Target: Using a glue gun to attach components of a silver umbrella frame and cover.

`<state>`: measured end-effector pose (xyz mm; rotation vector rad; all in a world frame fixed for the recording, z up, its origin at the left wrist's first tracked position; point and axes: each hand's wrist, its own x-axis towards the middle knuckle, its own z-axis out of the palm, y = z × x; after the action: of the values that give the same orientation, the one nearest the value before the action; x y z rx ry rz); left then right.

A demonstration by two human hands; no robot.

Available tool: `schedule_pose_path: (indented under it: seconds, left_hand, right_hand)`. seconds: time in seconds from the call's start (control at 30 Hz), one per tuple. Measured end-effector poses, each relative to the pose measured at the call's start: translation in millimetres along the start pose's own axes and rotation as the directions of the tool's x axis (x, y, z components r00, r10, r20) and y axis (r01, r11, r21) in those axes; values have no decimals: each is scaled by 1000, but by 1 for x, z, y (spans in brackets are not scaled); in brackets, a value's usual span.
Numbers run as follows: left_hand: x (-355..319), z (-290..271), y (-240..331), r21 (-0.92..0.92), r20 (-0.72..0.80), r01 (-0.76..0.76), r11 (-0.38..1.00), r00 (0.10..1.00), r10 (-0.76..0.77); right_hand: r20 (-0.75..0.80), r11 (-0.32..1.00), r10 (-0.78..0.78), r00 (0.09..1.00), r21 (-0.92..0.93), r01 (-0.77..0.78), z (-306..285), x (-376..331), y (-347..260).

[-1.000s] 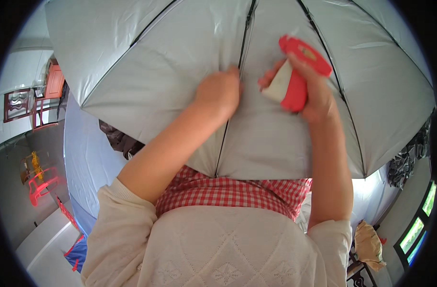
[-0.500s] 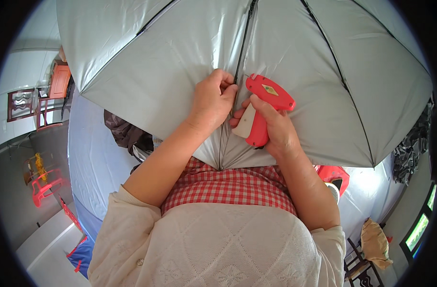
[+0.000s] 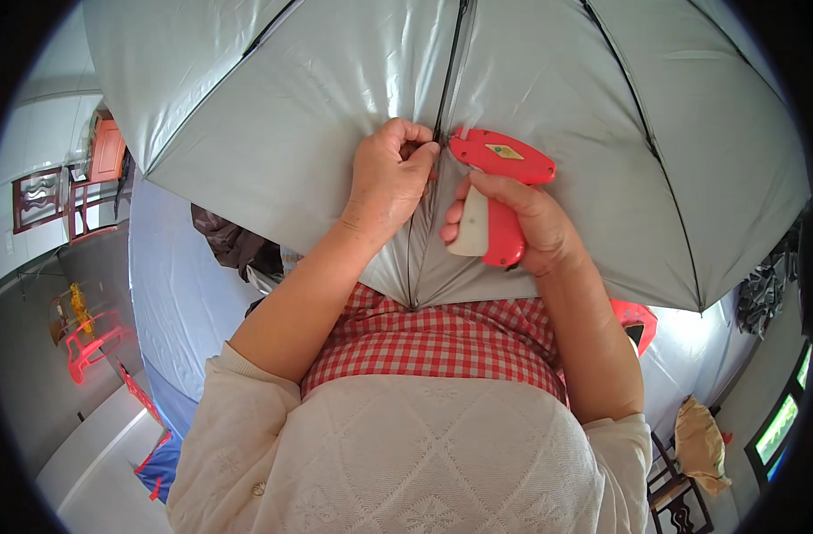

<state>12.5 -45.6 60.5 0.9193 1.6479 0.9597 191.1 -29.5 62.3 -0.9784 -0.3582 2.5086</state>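
**Pale blue table (image 3: pixel 170 294) under a spread silver umbrella (image 3: pixel 553 98), with a tagging gun (image 3: pixel 513 160) at one rib**

Grey walls and floor bend around the view. Off the table's left edge are a dark wooden chair (image 3: pixel 40 198), an orange-red box (image 3: pixel 108 149) and a red plastic seat (image 3: pixel 95 347). Beyond its near right corner, a brown paper bag (image 3: pixel 700 445) sits by another dark chair (image 3: pixel 678 489), below a window (image 3: pixel 776 427).

The open umbrella covers most of the table, its silver side facing up and its near edge against a red-checked cloth (image 3: pixel 433 347) at the person's waist. Crumpled dark fabric (image 3: pixel 233 240) shows past the canopy's left side, and a crumpled black heap (image 3: pixel 764 289) lies near the table's right edge. Part of a red and black object (image 3: pixel 635 322) shows just below the canopy's near edge, beside the right forearm.

The left hand (image 3: pixel 388 169) is at the middle black rib (image 3: pixel 452 62), the fingers curled and the thumb and forefinger pressed together; what they pinch is too small to make out. The right hand (image 3: pixel 544 222) has its fingers wrapped around the gun's red-and-white handle. The gun is over the panel right of that rib, its nose pointing left, just beside the left fingertips; contact with the fabric cannot be told.
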Motion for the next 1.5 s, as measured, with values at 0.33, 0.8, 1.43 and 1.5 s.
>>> schedule_pose_path:
  seconds: [0.33,0.8,1.43,1.5]
  left_hand:
    - [2,4,3,-27,-1,-13,1000,1000,13]
    - [48,-131,60,924,16,-140,356,944,328]
    - [53,-3,-9,911,308,-409,42,746,591]
    - [38,-2,-16,893,340,-448,41,731,591]
  right_hand:
    - [-70,999,-12,997,-46,9,7,-2,-4]
    - [-197,889,-345,918,-382,252,12,-51,-50]
    - [-2,617,-786,618,-54,785,-85,-210,26]
    - [-335,582,-787,517,-129,803,-109,-251,53]
